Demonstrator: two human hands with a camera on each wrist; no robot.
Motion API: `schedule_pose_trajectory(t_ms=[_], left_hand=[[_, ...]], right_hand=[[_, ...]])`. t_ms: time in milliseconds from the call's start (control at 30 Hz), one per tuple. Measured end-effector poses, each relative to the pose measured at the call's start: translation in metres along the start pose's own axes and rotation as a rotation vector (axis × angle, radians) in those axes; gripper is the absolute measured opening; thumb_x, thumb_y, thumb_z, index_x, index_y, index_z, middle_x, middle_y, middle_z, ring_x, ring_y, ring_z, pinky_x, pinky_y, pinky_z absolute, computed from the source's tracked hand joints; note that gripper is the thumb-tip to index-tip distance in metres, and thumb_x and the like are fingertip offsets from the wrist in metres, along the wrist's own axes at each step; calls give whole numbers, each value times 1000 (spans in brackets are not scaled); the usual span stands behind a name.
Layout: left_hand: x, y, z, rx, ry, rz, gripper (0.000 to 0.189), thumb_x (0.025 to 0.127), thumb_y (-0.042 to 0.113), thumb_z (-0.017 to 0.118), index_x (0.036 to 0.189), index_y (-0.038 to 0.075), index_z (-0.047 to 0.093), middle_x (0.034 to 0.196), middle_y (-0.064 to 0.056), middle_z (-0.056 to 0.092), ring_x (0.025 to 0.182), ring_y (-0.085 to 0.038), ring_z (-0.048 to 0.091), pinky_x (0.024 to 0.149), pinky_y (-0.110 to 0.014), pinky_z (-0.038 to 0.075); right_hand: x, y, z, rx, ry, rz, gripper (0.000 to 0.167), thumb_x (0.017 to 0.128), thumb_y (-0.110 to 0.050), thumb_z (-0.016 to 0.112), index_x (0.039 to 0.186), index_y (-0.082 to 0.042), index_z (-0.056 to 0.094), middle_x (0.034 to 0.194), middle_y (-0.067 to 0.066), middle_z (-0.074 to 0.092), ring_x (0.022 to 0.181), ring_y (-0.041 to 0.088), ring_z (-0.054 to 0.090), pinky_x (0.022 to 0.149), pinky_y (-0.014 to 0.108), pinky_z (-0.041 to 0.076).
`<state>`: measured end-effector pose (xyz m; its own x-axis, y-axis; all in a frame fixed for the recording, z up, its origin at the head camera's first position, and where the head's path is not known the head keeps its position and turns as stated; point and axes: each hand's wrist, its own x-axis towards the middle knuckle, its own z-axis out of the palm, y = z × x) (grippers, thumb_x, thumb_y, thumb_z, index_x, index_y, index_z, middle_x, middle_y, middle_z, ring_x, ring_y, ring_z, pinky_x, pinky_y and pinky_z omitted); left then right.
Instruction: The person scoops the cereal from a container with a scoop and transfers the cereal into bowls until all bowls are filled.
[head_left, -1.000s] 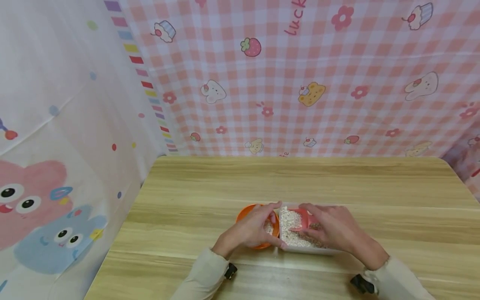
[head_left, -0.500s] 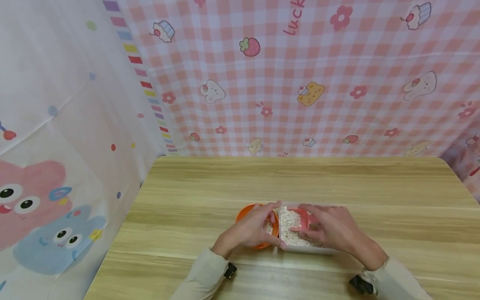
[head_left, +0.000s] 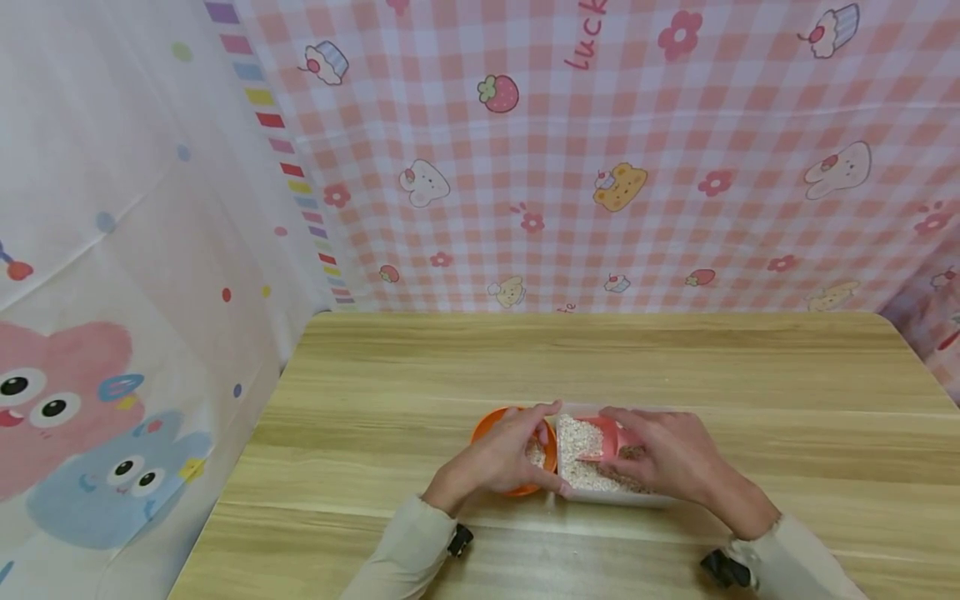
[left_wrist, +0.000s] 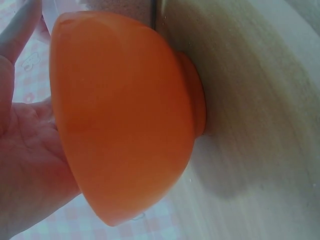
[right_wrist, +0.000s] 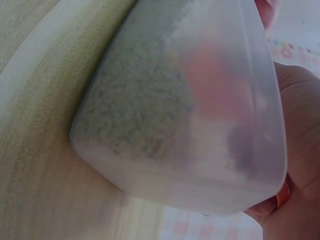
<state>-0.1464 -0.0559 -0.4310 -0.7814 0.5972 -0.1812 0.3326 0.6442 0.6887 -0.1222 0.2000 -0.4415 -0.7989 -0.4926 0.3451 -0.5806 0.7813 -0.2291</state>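
Observation:
My right hand (head_left: 671, 450) holds a pink scoop (head_left: 609, 437), its bowl end down in the pale oat-like flakes (head_left: 581, 442). The flakes lie in a translucent plastic container (right_wrist: 200, 185), and the scoop shows blurred through its wall. An orange bowl (left_wrist: 125, 115) stands upright against the container's left end, with some flakes inside. Over this bowl reaches my left hand (head_left: 506, 454), its thumb and index finger spread to the near and far corners of the container's left end, gripping it. The hand hides part of the bowl's rim.
Both vessels stand on a wood-grain table (head_left: 420, 358) near its front middle. A pink checked cloth (head_left: 570, 167) hangs behind the table, and a white printed cloth (head_left: 150, 250) hangs at the left. A few tiny crumbs lie before the container.
Little differs. The right hand and the scoop have shifted very slightly within the container, while the left hand, the bowl and the container stay in place.

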Motion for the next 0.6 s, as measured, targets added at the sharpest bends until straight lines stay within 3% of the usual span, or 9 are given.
schedule_pose_trajectory(t_ms=[300,600], left_hand=[[0,0,0,3,7,1,108,68,49,88,155,19,32,100,8,55,99,-13,45,81,-20,42],[-2,0,1,16,15,14,109,68,51,88,156,18,32,100,6,56,101,-15,43,79,-20,40]], right_hand=[[-3,1,-4,51,-65,69,60,73,-44,85,122,-12,69,100,5,75,55,-2,37,50,19,32],[-5,2,-6,95,-87,103,60,73,-41,86,122,-13,69,77,-8,67,54,-2,32,51,20,30]])
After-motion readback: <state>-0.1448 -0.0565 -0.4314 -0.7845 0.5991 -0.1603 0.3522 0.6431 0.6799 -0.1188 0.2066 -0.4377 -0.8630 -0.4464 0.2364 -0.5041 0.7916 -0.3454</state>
